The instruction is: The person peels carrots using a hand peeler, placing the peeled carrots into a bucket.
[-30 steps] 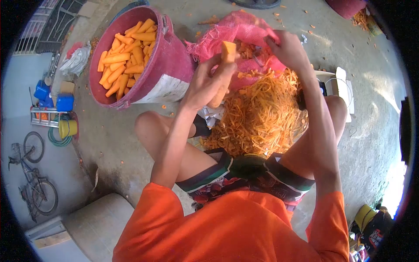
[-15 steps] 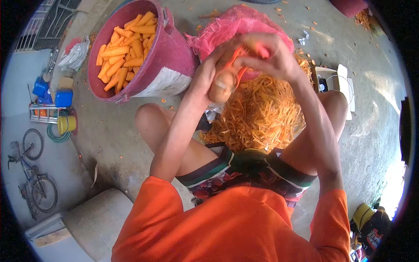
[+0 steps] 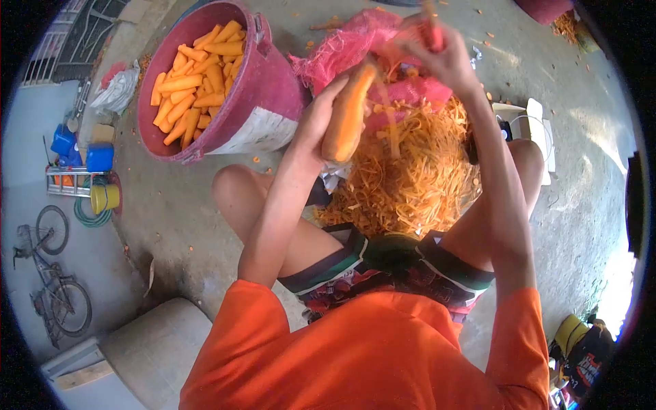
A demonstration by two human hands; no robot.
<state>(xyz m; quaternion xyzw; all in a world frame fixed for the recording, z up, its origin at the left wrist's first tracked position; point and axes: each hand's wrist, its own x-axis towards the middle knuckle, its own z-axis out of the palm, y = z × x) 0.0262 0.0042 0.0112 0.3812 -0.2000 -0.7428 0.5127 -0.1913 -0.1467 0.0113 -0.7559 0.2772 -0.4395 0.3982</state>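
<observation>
A partly peeled carrot [image 3: 349, 113] is gripped in my left hand [image 3: 317, 123], with a bright orange strip bared along its upper side and browner skin beside it. My right hand [image 3: 447, 65] is closed on a red-handled peeler [image 3: 433, 33], held up and away from the carrot; the peeler is smeared by motion. A blurred strip of peel hangs in the air between the two hands. Below them, a large heap of carrot peelings [image 3: 417, 181] lies between my legs. The pink mesh sack [image 3: 342, 58] sits behind the heap, partly hidden by my right hand.
To the left stands a pink tub [image 3: 273, 96] holding many peeled carrots [image 3: 181, 82]. An open white box [image 3: 533, 130] with a cable is on the concrete floor at the right. A bicycle [image 3: 55, 273] and a yellow bucket [image 3: 104, 197] are farther left.
My right hand and the peeler have moved up and right, off the carrot. The carrot now shows a wide orange face toward me, and a peel strip has come loose.
</observation>
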